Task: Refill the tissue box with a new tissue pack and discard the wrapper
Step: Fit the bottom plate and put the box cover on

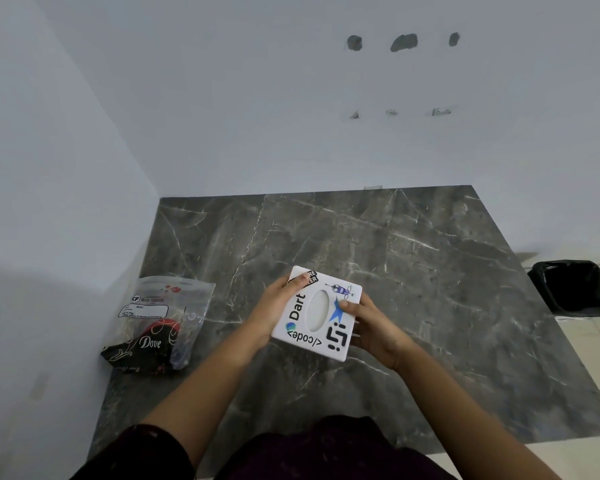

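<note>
A white square tissue box (317,344) with stickers and an oval opening on top is held over the dark marble counter (413,271). My left hand (274,306) grips its left side, thumb resting on the top near a black sticker. My right hand (374,327) grips its right side, thumb on the blue star sticker. No tissue shows in the oval opening. A clear plastic tissue pack (158,323) with red and black print reading "Dove" lies on the counter at the left, against the wall, apart from both hands.
White walls bound the counter at the left and the back. A bin lined with a black bag (575,287) stands on the floor beyond the counter's right edge. Bare marble lies behind and to the right of the box.
</note>
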